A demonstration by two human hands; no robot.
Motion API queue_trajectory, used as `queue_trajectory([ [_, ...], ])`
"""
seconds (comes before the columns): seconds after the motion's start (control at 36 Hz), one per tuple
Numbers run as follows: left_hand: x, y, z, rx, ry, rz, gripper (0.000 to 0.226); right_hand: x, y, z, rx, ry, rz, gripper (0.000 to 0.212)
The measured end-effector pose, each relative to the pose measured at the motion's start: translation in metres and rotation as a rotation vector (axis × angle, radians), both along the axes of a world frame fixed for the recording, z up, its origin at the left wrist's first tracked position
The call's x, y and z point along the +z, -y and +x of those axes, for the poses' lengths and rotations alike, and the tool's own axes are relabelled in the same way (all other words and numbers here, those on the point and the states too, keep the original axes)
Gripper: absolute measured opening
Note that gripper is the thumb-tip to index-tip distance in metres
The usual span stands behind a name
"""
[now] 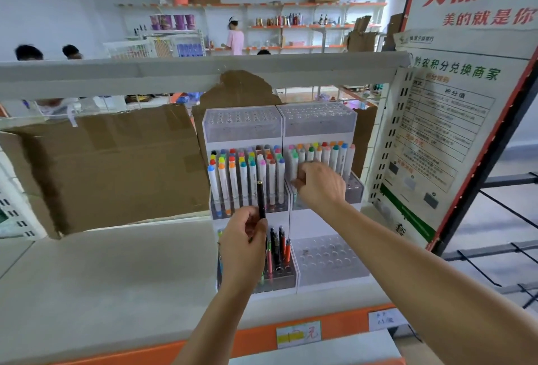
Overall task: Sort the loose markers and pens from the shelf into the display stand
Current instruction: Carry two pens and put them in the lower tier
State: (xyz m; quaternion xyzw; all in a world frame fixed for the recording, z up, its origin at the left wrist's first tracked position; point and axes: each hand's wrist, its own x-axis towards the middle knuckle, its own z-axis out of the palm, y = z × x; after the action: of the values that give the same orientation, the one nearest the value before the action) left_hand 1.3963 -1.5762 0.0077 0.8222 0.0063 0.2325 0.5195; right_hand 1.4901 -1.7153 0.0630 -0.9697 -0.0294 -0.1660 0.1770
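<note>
Markers [247,178] already crowd the display stand [329,280]; left hand [243,244] pinches a black pen [261,200] upright, right hand [318,182] curls onto a white marker [294,168]. Several lower holes remain unfilled.

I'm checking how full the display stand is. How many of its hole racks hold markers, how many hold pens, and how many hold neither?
Holding markers: 2 (middle-left rack, middle-right rack)
Holding pens: 1 (bottom-left rack)
Holding neither: 3 (top-left rack, top-right rack, bottom-right rack)
Total: 6 racks
</note>
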Motion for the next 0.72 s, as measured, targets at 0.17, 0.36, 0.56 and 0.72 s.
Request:
queue_trajectory([
  [0.17, 0.001, 0.003, -0.001, -0.005, 0.022, -0.004, 0.011, -0.004, 0.004, -0.024, 0.109, 0.203, 0.264, 0.019],
  [0.36, 0.001, 0.015, -0.009, -0.003, 0.059, -0.013, 0.018, -0.025, -0.018, -0.082, 0.416, 0.183, 0.554, 0.014],
  [0.56, -0.013, 0.019, -0.023, 0.009, 0.058, 0.054, 0.014, -0.038, -0.016, -0.092, 0.414, 0.095, 0.713, 0.013],
  [0.72, -0.015, 0.009, -0.03, 0.099, 0.074, 0.092, 0.012, -0.052, -0.003, -0.095, 0.332, 0.188, 0.656, 0.021],
])
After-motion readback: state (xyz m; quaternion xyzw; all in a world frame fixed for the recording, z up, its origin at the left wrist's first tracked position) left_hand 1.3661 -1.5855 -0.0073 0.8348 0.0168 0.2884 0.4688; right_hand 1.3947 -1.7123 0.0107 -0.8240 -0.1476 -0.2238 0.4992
